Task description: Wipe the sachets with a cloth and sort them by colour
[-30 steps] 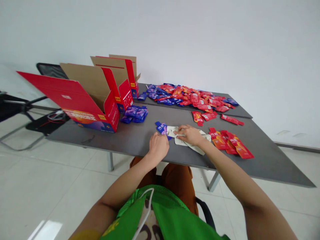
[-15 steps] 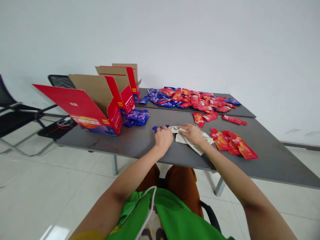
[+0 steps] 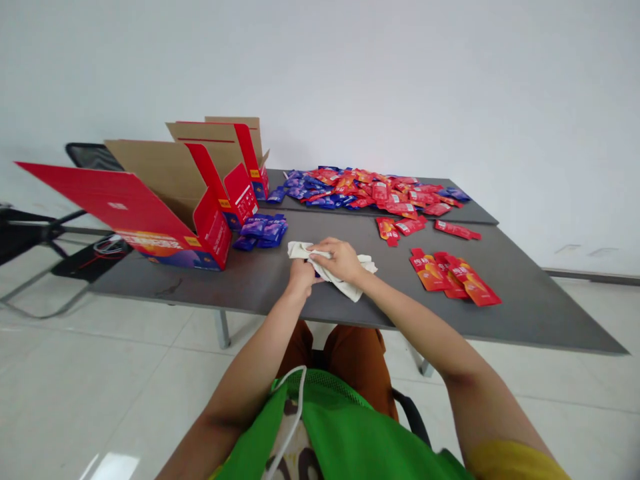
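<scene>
A whitish cloth [image 3: 350,283] lies on the grey table [image 3: 525,313] in front of me. My right hand [image 3: 336,259] presses down on the cloth with curled fingers. Beside it and partly under it, my left hand [image 3: 300,272] is closed at the cloth's left part; the blue packet it had is hidden by the cloth. A small stack of blue packets [image 3: 263,231] lies just beyond the hands to the left. A group of red packets [image 3: 453,275] lies to the right.
Open red cardboard boxes [image 3: 170,200] stand at the table's left. A large heap of red and blue packets [image 3: 370,190] covers the far side. A few red packets [image 3: 400,227] lie mid-table. A black chair [image 3: 35,233] stands at left on the tiled floor.
The cloth has been dragged left over the blue packet, which no longer shows. Both hands shifted left and came together. The camera view has also shifted.
</scene>
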Demonstrator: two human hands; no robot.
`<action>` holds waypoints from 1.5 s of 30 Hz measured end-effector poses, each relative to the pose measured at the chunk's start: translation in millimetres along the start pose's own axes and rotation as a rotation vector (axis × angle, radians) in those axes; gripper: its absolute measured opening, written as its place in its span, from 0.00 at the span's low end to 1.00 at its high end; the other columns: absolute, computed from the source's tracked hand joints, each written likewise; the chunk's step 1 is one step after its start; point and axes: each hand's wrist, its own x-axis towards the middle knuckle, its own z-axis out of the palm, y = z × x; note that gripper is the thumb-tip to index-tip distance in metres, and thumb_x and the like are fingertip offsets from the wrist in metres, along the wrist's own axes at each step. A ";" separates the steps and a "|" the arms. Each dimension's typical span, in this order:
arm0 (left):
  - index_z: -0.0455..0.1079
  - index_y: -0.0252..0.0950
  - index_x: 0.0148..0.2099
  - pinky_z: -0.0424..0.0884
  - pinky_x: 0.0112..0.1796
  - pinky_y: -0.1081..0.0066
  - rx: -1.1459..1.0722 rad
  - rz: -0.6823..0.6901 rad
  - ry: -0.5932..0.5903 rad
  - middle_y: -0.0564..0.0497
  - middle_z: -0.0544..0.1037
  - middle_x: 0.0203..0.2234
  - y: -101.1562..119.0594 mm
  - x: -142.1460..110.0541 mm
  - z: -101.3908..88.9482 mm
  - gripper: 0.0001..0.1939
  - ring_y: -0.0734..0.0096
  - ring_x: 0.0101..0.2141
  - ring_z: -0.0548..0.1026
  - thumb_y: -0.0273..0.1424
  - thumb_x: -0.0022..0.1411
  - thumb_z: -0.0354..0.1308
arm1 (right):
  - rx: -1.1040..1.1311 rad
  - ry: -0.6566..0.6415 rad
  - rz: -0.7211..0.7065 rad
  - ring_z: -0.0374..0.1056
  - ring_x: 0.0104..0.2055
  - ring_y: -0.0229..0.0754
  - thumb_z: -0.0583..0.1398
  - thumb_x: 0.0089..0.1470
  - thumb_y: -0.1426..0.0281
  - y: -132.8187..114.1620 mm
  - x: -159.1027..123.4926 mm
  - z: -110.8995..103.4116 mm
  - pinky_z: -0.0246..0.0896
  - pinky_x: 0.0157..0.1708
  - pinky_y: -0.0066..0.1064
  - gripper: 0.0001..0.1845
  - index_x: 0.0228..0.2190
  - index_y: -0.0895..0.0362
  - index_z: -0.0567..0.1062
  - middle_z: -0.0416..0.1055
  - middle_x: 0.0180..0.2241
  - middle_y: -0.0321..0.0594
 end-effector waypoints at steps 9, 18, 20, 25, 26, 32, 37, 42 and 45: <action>0.69 0.34 0.39 0.79 0.38 0.56 -0.104 -0.110 0.078 0.48 0.78 0.30 -6.1 -0.2 4.0 0.04 0.68 0.32 0.79 0.23 0.60 0.54 | -0.516 -0.261 0.064 0.61 0.49 0.48 0.50 0.65 0.61 -2.3 -6.7 -4.5 0.60 0.42 0.33 0.20 0.53 0.45 0.74 0.69 0.51 0.42; 0.64 0.32 0.38 0.79 0.40 0.52 -0.126 -0.191 0.029 0.47 0.75 0.29 -0.9 -3.0 -2.2 0.07 0.66 0.33 0.79 0.20 0.66 0.46 | -0.688 -0.338 0.269 0.66 0.47 0.50 0.53 0.61 0.65 16.7 -9.1 -22.8 0.62 0.40 0.33 0.20 0.50 0.49 0.76 0.72 0.47 0.46; 0.64 0.31 0.38 0.79 0.39 0.52 -0.119 -0.216 0.019 0.47 0.75 0.29 2.4 -1.9 -2.8 0.06 0.65 0.32 0.80 0.19 0.64 0.48 | -0.712 -0.337 0.308 0.67 0.47 0.50 0.54 0.60 0.64 19.9 -10.4 -32.1 0.62 0.40 0.33 0.19 0.48 0.53 0.78 0.73 0.46 0.48; 0.66 0.32 0.40 0.78 0.38 0.50 -0.066 -0.283 0.045 0.47 0.77 0.27 9.5 2.4 0.3 0.07 0.63 0.30 0.80 0.18 0.61 0.52 | -0.707 -0.281 0.333 0.68 0.48 0.50 0.51 0.63 0.60 16.9 -11.1 -52.3 0.60 0.43 0.33 0.22 0.49 0.54 0.78 0.73 0.47 0.49; 0.67 0.33 0.40 0.78 0.38 0.50 -0.058 -0.301 0.052 0.47 0.77 0.26 10.1 4.0 0.7 0.07 0.62 0.30 0.80 0.19 0.61 0.51 | -0.693 -0.260 0.307 0.67 0.49 0.49 0.49 0.64 0.59 12.2 -9.5 -51.0 0.60 0.43 0.32 0.23 0.51 0.53 0.76 0.72 0.48 0.48; 0.70 0.34 0.35 0.78 0.39 0.53 -0.081 -0.338 0.010 0.50 0.76 0.20 10.3 16.4 -4.7 0.05 0.65 0.26 0.79 0.23 0.59 0.54 | -0.629 -0.370 0.118 0.69 0.46 0.47 0.48 0.65 0.60 -26.3 7.9 -11.6 0.60 0.40 0.31 0.21 0.47 0.52 0.77 0.73 0.45 0.46; 0.71 0.34 0.32 0.78 0.35 0.58 -0.083 -0.373 -0.003 0.48 0.75 0.19 14.4 22.9 -8.7 0.05 0.64 0.24 0.78 0.23 0.56 0.55 | -0.604 -0.532 -0.106 0.71 0.44 0.45 0.51 0.63 0.61 -31.1 4.4 -13.2 0.60 0.39 0.30 0.20 0.49 0.54 0.75 0.72 0.46 0.47; 0.72 0.33 0.32 0.79 0.36 0.57 -0.060 -0.384 -0.019 0.46 0.76 0.20 17.6 17.9 -7.7 0.06 0.62 0.27 0.79 0.22 0.56 0.54 | -0.528 -0.621 -0.199 0.71 0.44 0.44 0.53 0.63 0.63 -17.8 -23.4 -42.4 0.60 0.39 0.30 0.21 0.55 0.46 0.71 0.72 0.49 0.42; 0.71 0.34 0.35 0.78 0.38 0.55 -0.047 -0.352 -0.021 0.48 0.77 0.20 18.9 11.2 -6.4 0.08 0.64 0.27 0.79 0.20 0.58 0.52 | -0.575 -0.623 -0.055 0.72 0.44 0.45 0.54 0.61 0.63 -9.5 -34.6 -58.6 0.61 0.38 0.29 0.22 0.56 0.44 0.72 0.74 0.47 0.42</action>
